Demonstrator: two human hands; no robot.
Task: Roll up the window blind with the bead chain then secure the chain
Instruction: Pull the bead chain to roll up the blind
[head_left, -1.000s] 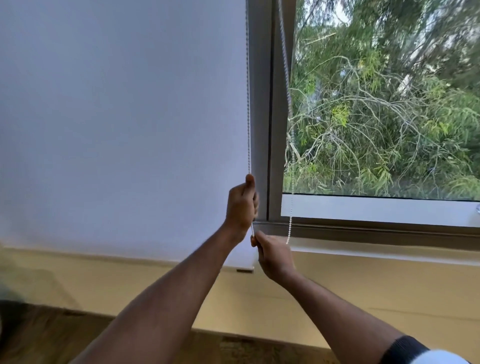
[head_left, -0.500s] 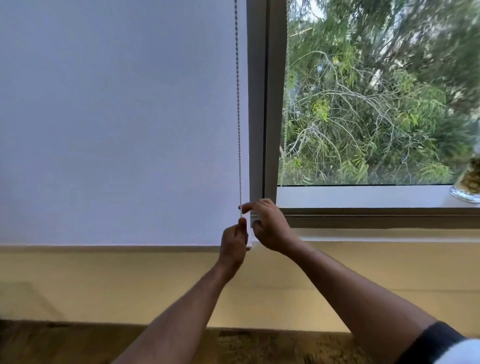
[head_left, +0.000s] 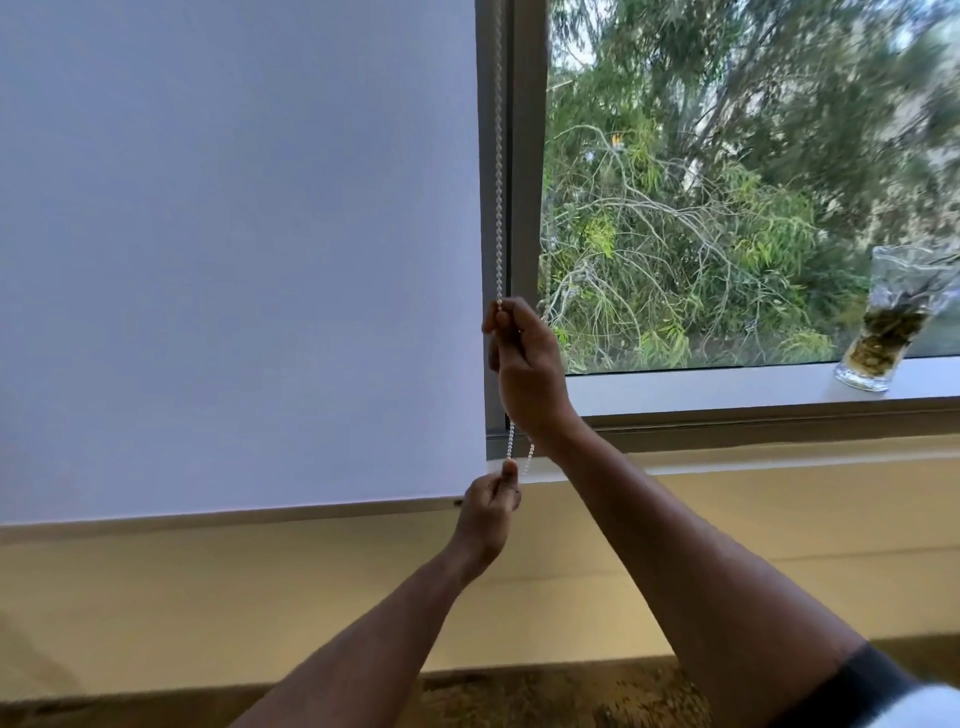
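A white roller blind (head_left: 234, 260) covers the left window pane, its bottom bar (head_left: 234, 512) hanging just below sill height. The white bead chain (head_left: 499, 156) runs down along the blind's right edge, against the grey window frame. My right hand (head_left: 524, 364) pinches the chain high up, at the frame. A short loop of chain hangs below that hand. My left hand (head_left: 488, 512) grips the chain's lower end, just under the sill and beside the blind's bottom right corner.
The right pane (head_left: 727, 182) is uncovered and shows trees outside. A glass jar (head_left: 883, 322) with plant matter stands on the sill (head_left: 727, 387) at the far right. A yellow wall (head_left: 260, 597) runs below the window.
My right hand has climbed up the chain, from beside the left hand to well above it. My left hand has dropped slightly. The blind's bottom bar sits at about the same height.
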